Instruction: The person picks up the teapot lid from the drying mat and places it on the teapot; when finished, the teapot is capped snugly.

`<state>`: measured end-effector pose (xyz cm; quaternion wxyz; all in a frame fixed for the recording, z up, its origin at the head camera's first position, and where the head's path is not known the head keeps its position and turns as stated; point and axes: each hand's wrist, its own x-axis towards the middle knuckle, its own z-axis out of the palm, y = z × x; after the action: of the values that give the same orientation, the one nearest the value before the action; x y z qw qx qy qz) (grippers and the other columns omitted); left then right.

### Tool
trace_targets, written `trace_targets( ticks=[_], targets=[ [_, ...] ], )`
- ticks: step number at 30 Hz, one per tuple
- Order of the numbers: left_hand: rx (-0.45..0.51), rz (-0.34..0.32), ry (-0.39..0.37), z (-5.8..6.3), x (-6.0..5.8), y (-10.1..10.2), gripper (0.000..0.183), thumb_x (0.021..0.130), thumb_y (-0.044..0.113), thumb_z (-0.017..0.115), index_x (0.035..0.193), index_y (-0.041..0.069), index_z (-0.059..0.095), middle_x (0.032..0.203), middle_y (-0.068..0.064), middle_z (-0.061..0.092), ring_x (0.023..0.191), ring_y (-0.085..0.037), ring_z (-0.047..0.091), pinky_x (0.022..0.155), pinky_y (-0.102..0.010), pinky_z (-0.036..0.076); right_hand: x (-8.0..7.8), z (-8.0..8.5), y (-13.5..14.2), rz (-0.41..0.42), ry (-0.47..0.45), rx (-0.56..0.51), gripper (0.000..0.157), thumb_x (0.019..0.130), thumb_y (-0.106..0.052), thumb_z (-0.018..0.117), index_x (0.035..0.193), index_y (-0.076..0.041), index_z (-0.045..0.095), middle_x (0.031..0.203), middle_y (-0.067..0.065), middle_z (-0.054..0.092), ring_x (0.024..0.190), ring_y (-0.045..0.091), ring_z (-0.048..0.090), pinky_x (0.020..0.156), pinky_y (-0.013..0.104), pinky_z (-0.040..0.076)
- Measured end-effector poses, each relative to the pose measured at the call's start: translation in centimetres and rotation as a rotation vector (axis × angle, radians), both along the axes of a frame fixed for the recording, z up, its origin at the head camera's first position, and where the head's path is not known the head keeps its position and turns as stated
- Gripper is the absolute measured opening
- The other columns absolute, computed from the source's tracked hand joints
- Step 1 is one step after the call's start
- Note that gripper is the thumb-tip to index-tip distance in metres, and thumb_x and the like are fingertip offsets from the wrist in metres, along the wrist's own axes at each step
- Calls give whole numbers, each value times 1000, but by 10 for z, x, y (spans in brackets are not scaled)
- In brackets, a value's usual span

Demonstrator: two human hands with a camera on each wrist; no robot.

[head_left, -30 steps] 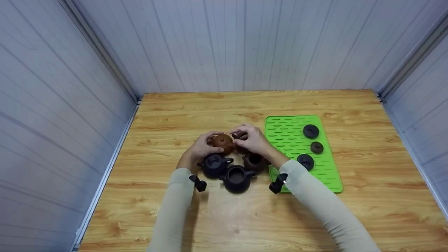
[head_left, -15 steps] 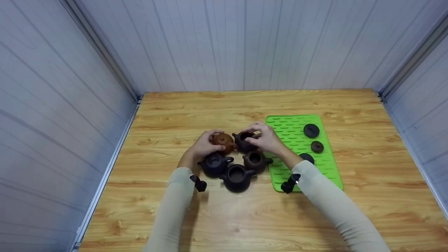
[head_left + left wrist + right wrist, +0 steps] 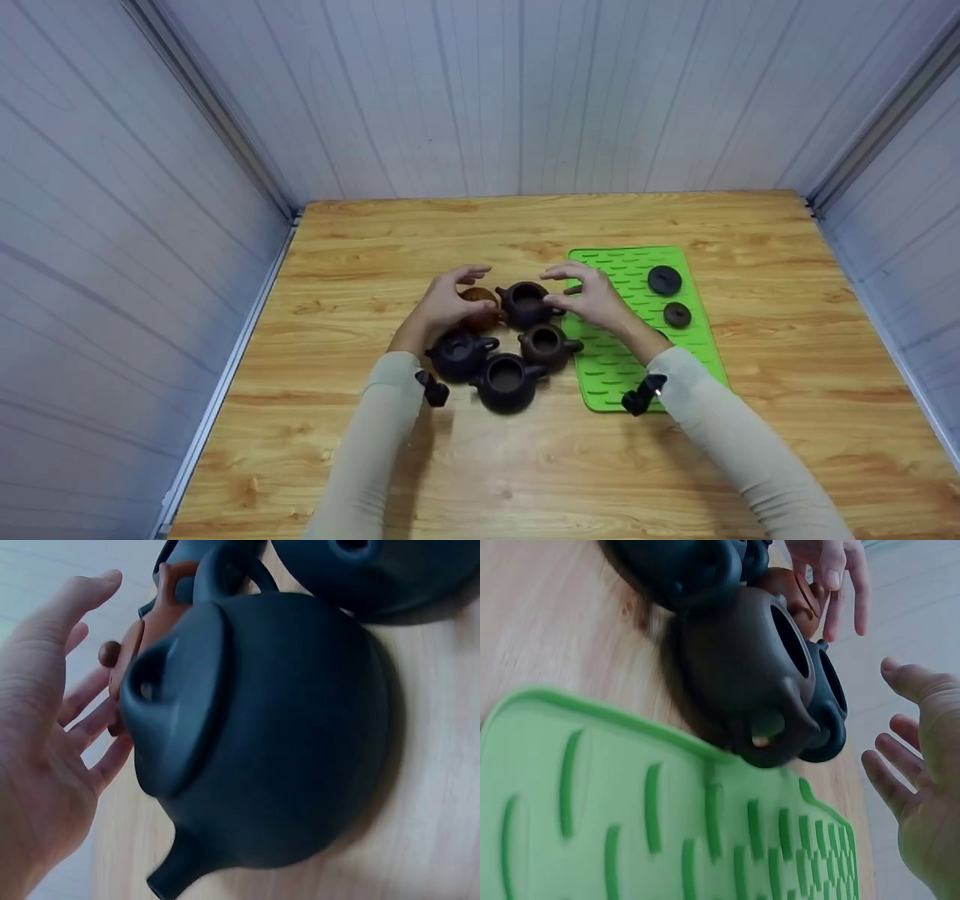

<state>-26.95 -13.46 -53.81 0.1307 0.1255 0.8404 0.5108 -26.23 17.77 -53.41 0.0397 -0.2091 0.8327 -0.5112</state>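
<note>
Left hand: thumb and fingers spread wide, no grip, half round the reddish-brown teapot; can't tell whether fingertips touch it. Right hand: thumb and fingers also wide, holding nothing, at the handle side of the rear dark uncovered teapot.

Right wrist cam shows a clear gap between right fingers and the pots; from the head cam the thumb tip lines up with the handle, so it looks closer. Left wrist cam shows the reddish-brown pot's lid on, round knob on top, hard to make out from the head.

Fingertips of both hands point inward; forearms in light sleeves reach up from the bottom of the head view.

Pots stand in a ring on the wood table: lidded black teapot left, uncovered black teapot front, uncovered brown teapot right, handle at the edge of the green mat. On the mat: black lid, smaller brown lid
</note>
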Motion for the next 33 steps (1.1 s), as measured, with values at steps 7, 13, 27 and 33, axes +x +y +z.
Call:
trace_targets(
  ticks=[7,13,27,33],
  targets=[
    [-132,-58,35,11,-4,15,72,100,28,88,166,25,58,172,-12,57,162,-37,50,128,-61,48,1,0,17,-29,16,30,45,101,-12,86,144,-6,76,154,21,69,145,45,66,110,58,63],
    [-207,-116,62,13,-9,26,78,100,37,88,169,25,54,172,-10,58,158,-37,55,125,-59,52,2,-1,33,-62,-16,20,43,102,-10,84,145,-7,76,157,22,67,148,43,64,114,61,60],
    [-433,-214,184,1,-19,47,79,98,46,90,167,27,57,163,-11,67,146,-32,68,124,-52,53,0,0,64,-120,-18,37,41,105,-13,81,146,-7,75,158,20,67,151,43,61,118,63,56],
    [-473,-222,192,-2,-19,48,77,97,46,90,166,29,59,161,-8,69,147,-31,68,126,-51,52,1,-1,77,-168,-31,43,41,105,-12,81,145,-7,75,160,21,66,153,40,59,119,60,56]
  ],
)
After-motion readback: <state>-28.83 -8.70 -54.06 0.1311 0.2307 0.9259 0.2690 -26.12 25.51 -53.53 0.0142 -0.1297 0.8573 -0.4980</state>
